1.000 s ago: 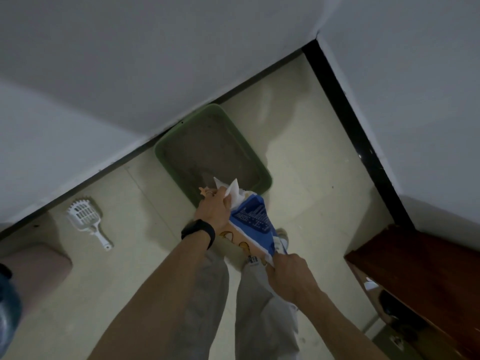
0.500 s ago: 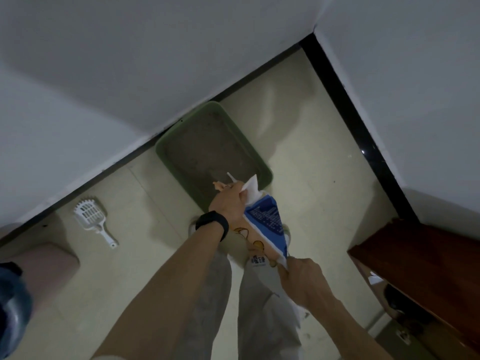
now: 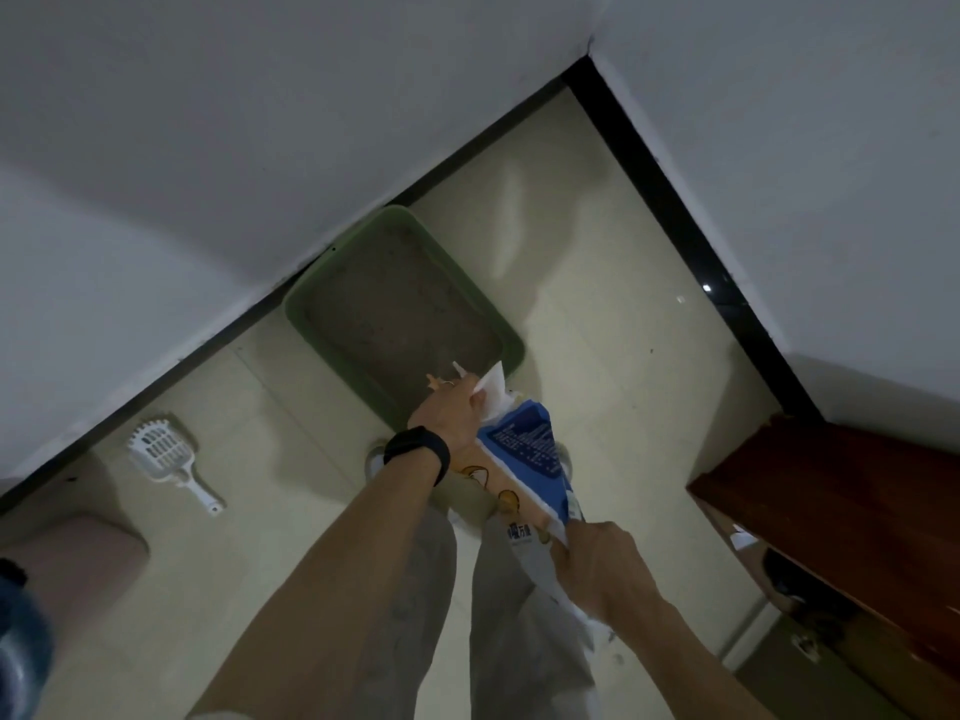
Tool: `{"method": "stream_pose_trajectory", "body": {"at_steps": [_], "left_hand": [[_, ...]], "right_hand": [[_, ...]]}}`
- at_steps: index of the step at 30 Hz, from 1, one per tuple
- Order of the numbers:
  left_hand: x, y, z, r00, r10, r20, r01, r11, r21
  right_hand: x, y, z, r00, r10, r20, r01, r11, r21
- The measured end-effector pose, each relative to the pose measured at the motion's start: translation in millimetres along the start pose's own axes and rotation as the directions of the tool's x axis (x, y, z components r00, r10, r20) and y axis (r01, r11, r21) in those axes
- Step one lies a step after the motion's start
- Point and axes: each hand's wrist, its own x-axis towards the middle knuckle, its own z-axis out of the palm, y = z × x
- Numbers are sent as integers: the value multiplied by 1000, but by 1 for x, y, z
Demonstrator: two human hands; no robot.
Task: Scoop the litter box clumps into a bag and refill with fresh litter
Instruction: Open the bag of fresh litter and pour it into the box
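Finding the far long side of the litter box closed off by the wall, with the rim lying just beside the skirting. Finding open floor to the right of the box, reaching up to the right wall. Crowding the space over the near corner of the box with the tilted litter bag, gripped by the left hand at its top and the right hand at its lower end. Passing left along the floor, meeting the scoop, well apart from the box. Meeting a wooden cabinet at the right and a pink rounded object at the lower left.
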Motion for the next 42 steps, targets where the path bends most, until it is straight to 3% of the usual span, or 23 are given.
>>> {"method": "stream_pose_trajectory", "body": {"at_steps": [8, 18, 22, 26, 32, 42], "left_hand": [[-18, -28, -14, 990, -59, -131, 57, 998, -25], [-44, -6, -46, 969, 104, -224, -44, 965, 259], [-59, 8, -57, 953, 243, -181, -158, 909, 386], [-83, 26, -55, 977, 203, -63, -166, 914, 371], [-104, 46, -48, 961, 254, -112, -184, 885, 427], [-132, 87, -28, 944, 324, -56, -245, 807, 537]], "right_hand": [[11, -5, 1, 997, -70, -40, 68, 996, -51], [42, 12, 22, 997, -27, -75, 25, 999, -32], [56, 25, 33, 997, 22, -73, -24, 999, -25], [60, 38, 31, 996, 37, -78, -38, 999, -19], [59, 35, 31, 995, 84, -62, -80, 995, 67], [50, 30, 55, 989, 146, 23, -147, 945, 292]]}}
